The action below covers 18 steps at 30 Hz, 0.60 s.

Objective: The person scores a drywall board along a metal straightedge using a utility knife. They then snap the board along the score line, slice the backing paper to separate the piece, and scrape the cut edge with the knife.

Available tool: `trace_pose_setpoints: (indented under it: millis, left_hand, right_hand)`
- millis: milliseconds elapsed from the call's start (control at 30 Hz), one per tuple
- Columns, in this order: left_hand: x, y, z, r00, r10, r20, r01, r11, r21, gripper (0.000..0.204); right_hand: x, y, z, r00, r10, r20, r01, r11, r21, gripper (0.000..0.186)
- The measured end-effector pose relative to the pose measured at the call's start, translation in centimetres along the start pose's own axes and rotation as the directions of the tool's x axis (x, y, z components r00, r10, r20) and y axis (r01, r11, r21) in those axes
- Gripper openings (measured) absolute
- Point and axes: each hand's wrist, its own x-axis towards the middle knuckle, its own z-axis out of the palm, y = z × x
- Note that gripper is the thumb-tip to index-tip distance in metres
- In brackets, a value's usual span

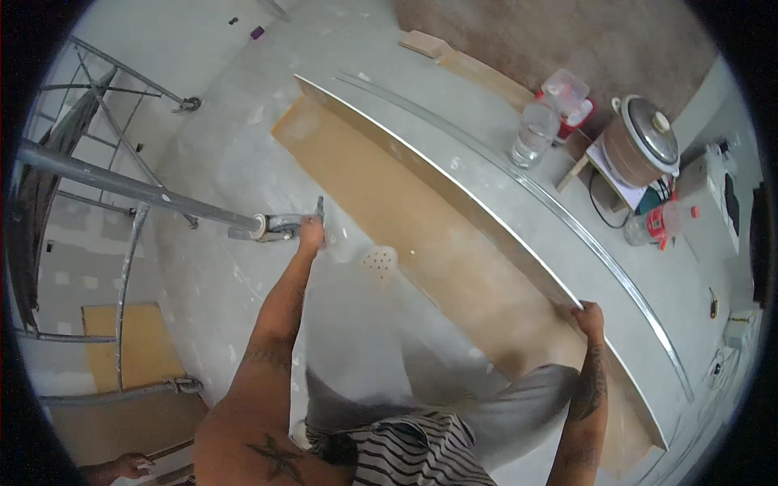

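My right hand [588,318] is closed on the top edge of a long, narrow plasterboard strip [440,182], white-edged with a tan face, standing tilted along a flat tan board piece [421,267] on the grey floor. My left hand [311,233] is closed around a grey object I cannot make out, possibly a tool, beside a wheeled end [267,227] of a metal scaffold tube [138,182]. A pale, perforated oval piece [379,261] lies by the flat board's left edge. My striped-clad body hides part of the floor below.
Scaffold frames [121,292] stand left. Beyond the strip lie a metal profile [616,267], bottles [532,130], a pot [636,142] on a low stand and cables [713,373]. Another person's hand [130,466] shows at the lower left. A yellow board [113,328] is behind the scaffold.
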Motion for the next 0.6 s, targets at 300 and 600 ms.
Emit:
trace_pose_setpoints:
  millis: [300, 600]
  left_hand:
    - [28.1, 4.0, 4.7, 0.988, -0.052, 0.146, 0.151, 0.545, -0.825, 0.026]
    - [55.5, 2.6, 10.9, 0.961, -0.197, -0.193, -0.03, 0.622, -0.782, 0.032]
  right_hand:
    - [8.5, -12.3, -0.3, 0.953, 0.056, 0.299, 0.03, 0.96, -0.277, 0.031]
    - [8.2, -18.4, 1.0, 0.969, 0.18, 0.172, -0.134, 0.96, -0.246, 0.029]
